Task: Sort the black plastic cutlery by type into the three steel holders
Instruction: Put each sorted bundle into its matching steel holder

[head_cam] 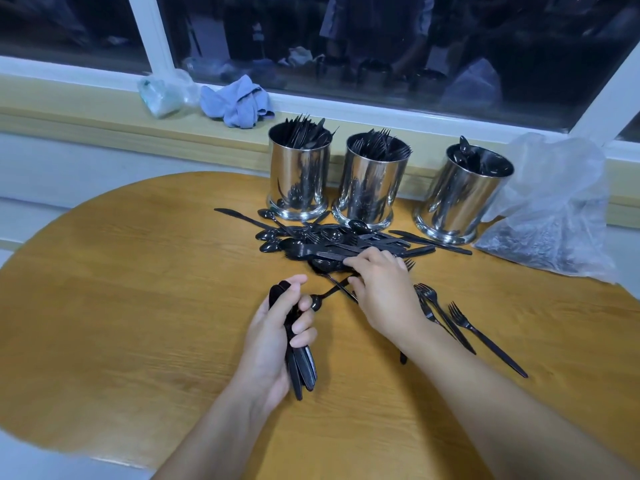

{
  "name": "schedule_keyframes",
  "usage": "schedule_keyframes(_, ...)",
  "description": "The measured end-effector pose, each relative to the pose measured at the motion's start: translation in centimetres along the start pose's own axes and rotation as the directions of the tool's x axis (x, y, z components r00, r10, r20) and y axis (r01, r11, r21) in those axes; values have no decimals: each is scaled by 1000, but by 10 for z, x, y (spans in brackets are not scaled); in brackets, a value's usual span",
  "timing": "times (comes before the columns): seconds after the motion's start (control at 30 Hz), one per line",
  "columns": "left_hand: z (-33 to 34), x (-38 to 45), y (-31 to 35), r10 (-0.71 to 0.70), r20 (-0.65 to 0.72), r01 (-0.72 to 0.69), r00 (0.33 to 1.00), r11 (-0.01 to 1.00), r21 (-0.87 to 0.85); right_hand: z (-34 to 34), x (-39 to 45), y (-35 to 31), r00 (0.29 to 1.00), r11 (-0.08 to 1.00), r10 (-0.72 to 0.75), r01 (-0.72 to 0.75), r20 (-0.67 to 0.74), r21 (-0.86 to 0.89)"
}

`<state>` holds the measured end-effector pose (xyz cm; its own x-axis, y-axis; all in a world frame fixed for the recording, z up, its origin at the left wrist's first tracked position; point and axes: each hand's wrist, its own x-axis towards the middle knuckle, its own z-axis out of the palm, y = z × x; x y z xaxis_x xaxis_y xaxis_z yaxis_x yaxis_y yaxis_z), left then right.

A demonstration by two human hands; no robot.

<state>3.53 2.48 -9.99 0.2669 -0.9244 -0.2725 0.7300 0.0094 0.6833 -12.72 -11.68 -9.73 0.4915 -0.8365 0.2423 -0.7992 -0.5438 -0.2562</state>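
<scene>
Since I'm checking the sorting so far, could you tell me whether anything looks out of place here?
Nothing looks damaged or spilled. The three shiny steel holders stand upright. Unsorted black plastic cutlery lies heaped before them on the round wooden table, and three black plastic forks lie apart by the right hand.

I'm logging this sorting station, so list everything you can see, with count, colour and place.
Steel holders: three, shiny, in a row by the window ledge, each holding black cutlery.
Cutlery pile: many, black, in front of the holders.
Forks: about three, black, set apart right of the pile.
Plastic bag: one, clear, far right.
Cloth: one, blue, on the ledge.
Table: one, wooden.
Left hand: grips a bundle of knives.
Right hand: reaching into the pile, picking a piece.
</scene>
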Motion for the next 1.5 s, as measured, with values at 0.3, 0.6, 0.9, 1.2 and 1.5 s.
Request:
schedule_keyframes(0.3,0,1,0,-15,-8,15,1000,1000,-21,-11,-24,5,1000,1000,-15,15,-6,22)
schedule_keyframes(0.6,-3,3,-4,21,-12,-21,1000,1000,-1,-35,-45,-11,985,905,165,-170,48,391)
schedule_keyframes(0.9,3,-4,-5,132,105,-151,986,966,208,-59,-77,-67,895,484,165,-440,414,756)
schedule_keyframes(1.2,4,-2,-3,90,-8,-90,996,996,-9,-28,-54,-36,978,935,207,-200,5,294)
schedule_keyframes(1.5,1,-1,0,85,-11,-86,996,996,-35,-10,-37,-31,987,979,162,-158,17,-130)
